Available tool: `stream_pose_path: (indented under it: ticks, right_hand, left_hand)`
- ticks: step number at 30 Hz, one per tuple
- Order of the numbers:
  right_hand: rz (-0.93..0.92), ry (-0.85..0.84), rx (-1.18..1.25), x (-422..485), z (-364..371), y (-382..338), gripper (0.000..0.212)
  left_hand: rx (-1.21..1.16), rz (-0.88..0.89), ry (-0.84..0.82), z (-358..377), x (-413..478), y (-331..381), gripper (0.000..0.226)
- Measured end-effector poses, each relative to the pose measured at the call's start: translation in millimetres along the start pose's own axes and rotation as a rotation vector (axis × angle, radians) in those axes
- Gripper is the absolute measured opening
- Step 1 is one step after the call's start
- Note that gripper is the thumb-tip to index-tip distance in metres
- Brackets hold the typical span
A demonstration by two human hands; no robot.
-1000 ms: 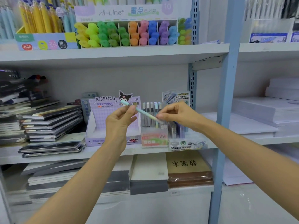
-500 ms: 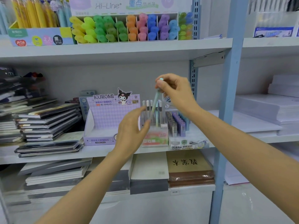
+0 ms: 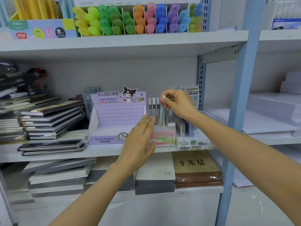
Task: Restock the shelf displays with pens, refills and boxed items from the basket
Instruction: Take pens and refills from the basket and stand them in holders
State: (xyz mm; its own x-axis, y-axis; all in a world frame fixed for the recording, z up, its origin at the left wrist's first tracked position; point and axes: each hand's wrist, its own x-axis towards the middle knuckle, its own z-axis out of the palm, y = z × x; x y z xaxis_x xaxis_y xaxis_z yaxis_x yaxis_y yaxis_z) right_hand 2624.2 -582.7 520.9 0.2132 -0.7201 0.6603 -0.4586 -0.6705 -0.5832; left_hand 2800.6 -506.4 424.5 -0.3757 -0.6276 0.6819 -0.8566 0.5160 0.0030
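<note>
A pastel green-blue pen (image 3: pixel 162 114) stands nearly upright in the pink-green "Fruit Soda" pen display box (image 3: pixel 164 137) on the middle shelf. My right hand (image 3: pixel 176 103) pinches the pen's top end from above. Grey pens (image 3: pixel 154 107) stand in the same box just left of it. With fingers straight, my left hand (image 3: pixel 140 141) rests against the left front of that box. The basket is out of view.
An empty purple Kuromi lead box (image 3: pixel 114 118) sits left of the pen box, a lead-refill display (image 3: pixel 189 128) right of it. Stacked notebooks (image 3: pixel 48 121) fill the left. Highlighters (image 3: pixel 136 20) line the upper shelf. A blue upright post (image 3: pixel 236 111) stands at right.
The pen was held level between both hands, then tipped upright and lowered by my right hand into the display box. My left hand let go and moved down against the box.
</note>
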Motion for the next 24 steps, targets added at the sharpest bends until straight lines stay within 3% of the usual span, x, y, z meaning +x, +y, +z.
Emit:
stream_pose_path:
  ticks: [6,10,15,18,21,24]
  right_hand:
    - [0.012,0.021,-0.038,8,8,6,0.010]
    - [-0.041,0.140,-0.291,13,18,15,0.010]
    - [0.014,-0.015,-0.474,14,18,12,0.027]
    - [-0.041,0.077,-0.397,-1,16,1,0.032]
    - [-0.219,0.182,-0.183,-35,25,-23,0.023]
    - [-0.349,0.088,0.041,-91,61,-39,0.013]
  left_hand:
    - [0.003,0.001,0.005,2,1,1,0.071]
    - [0.004,0.004,0.002,2,1,0,0.071]
    - [-0.008,0.001,-0.010,-1,2,2,0.072]
    - [-0.037,-0.016,0.003,-5,-2,5,0.072]
    - [-0.069,-0.078,0.128,-2,-26,4,0.062]
    - [-0.115,-0.161,0.308,20,-78,-4,0.039]
